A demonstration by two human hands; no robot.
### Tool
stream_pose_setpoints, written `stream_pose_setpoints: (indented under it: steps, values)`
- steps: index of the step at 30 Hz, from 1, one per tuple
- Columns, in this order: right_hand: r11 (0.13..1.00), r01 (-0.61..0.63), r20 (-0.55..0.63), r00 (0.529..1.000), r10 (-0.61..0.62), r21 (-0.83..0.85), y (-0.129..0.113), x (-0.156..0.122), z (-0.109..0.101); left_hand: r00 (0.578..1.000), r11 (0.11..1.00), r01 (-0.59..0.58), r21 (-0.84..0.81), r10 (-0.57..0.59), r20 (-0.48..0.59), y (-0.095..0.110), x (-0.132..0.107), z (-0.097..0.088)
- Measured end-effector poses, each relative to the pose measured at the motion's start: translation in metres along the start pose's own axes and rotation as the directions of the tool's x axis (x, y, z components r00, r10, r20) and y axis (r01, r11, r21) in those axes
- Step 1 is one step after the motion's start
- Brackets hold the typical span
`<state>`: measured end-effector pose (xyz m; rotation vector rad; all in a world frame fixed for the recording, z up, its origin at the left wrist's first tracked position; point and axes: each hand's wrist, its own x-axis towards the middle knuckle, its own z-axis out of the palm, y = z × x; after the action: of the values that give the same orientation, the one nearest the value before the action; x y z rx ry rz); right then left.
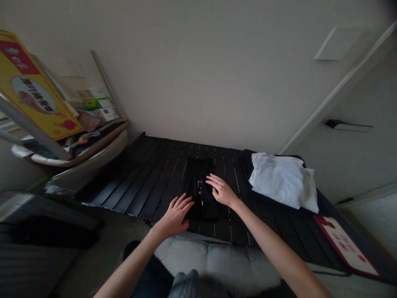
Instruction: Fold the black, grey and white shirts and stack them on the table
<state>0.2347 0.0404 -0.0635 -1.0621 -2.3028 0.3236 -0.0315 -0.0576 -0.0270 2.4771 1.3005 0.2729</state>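
Note:
A folded black garment (200,192) with a small white and red marking down its middle lies on a black slatted surface (149,182). My right hand (221,190) rests flat on the garment's upper right part, fingers spread. My left hand (175,216) sits at the garment's near left edge, fingers apart and touching the black cloth. Neither hand grips it. A pile of folded light grey cloth (282,180) lies to the right of my right hand, not touching it.
A grey tufted cushion (214,260) lies along the near edge of the slats. A red-bordered white card (345,246) sits at the right. A yellow printed board (34,89) and a cluttered shelf (93,136) stand at the left. A white wall rises behind.

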Motion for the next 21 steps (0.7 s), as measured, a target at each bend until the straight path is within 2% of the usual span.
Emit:
stream_pose_setpoints:
  steps: [3,8,15,19,21]
  values:
    - [0.999,0.042,0.116,0.992,-0.045,0.03,-0.022,-0.026,-0.008,0.995,1.0,-0.008,0.003,0.007,0.095,-0.008,-0.008,0.001]
    - [0.998,0.005,0.345,0.938,-0.024,0.057,-0.05,-0.056,-0.014,0.991,0.998,-0.056,0.029,0.052,0.123,-0.008,-0.016,0.006]
    - [1.0,-0.012,0.363,0.932,0.016,-0.011,-0.078,-0.091,-0.011,0.989,0.991,-0.128,0.049,0.123,0.083,-0.006,-0.037,0.013]
    - [1.0,0.003,0.399,0.917,-0.005,0.006,-0.092,-0.097,-0.022,0.983,0.982,-0.179,-0.065,0.181,0.025,-0.002,-0.043,0.004]
    - [0.996,-0.064,0.395,0.918,0.037,0.054,-0.096,-0.094,-0.034,0.98,0.968,-0.199,-0.155,0.198,-0.021,0.002,-0.041,-0.005]
